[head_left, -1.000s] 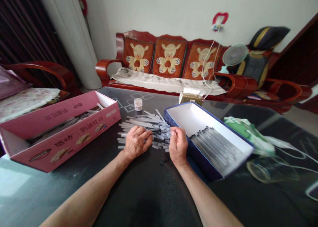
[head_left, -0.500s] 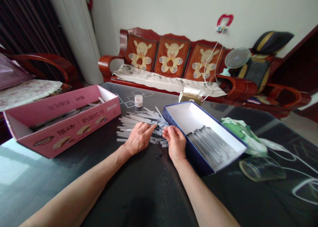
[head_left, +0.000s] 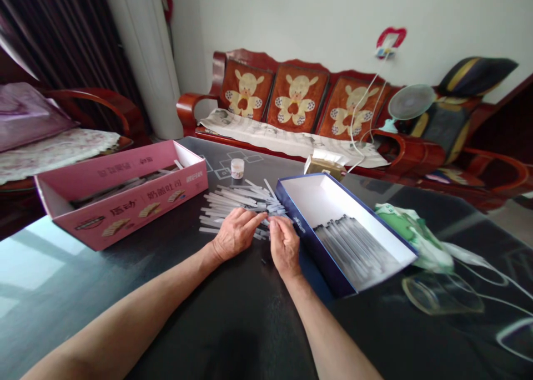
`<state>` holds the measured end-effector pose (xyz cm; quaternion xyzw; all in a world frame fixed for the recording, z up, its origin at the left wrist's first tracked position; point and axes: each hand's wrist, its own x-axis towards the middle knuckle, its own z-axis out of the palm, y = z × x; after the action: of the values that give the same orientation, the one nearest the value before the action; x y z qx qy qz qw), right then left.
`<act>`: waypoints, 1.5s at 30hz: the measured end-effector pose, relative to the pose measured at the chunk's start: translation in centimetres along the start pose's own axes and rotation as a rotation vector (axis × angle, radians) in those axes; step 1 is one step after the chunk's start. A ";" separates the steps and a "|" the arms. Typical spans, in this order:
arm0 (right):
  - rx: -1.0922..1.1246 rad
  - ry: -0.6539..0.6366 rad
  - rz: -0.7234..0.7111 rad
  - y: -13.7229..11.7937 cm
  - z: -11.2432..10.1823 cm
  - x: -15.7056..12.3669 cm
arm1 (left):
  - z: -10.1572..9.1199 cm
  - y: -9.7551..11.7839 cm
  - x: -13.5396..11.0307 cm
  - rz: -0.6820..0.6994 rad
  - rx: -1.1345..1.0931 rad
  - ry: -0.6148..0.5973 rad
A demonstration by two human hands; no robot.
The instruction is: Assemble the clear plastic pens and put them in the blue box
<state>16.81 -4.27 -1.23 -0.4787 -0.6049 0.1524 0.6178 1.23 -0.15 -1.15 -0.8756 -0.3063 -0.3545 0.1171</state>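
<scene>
My left hand (head_left: 236,233) is closed, palm down, over the near side of a spread pile of frosted, whitish plastic tubes (head_left: 220,201). Its index finger and thumb come together at the fingertips of my right hand (head_left: 285,244), which is closed in a pinch. Something small and dark shows where the fingertips meet, too small to make out. Just right of my right hand is a blue-rimmed box (head_left: 306,194), white inside, with a layer of grey translucent tubes (head_left: 353,247) whose far ends are black. A tiny black piece (head_left: 263,262) lies on the table below my hands.
A long pink carton (head_left: 137,202) with more tubes inside stands at the left. Behind the pile are a small white tub (head_left: 237,168) and a tissue box (head_left: 325,165). On the right lie a green-white plastic bag (head_left: 410,233), a clear dish-like item (head_left: 441,294) and white cables.
My right hand has moved in toward the left, so the fingertips of both hands now meet. The view has shifted slightly, moving the scene rightward.
</scene>
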 end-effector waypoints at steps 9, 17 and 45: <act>-0.229 0.082 -0.211 0.8 -0.4 0.7 | 0.2 -1.4 -0.1 -0.057 0.067 0.068; -0.268 0.114 -0.210 0.8 -0.7 0.3 | -0.3 -3.1 -0.4 -0.156 0.066 0.207; -0.475 -0.315 -0.175 -0.7 -4.9 -1.5 | 0.3 -3.3 0.1 -0.137 0.009 0.232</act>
<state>20.59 -7.72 -0.64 -0.5265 -0.7510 0.0252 0.3977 -0.61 2.63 -1.32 -0.8052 -0.3513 -0.4594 0.1311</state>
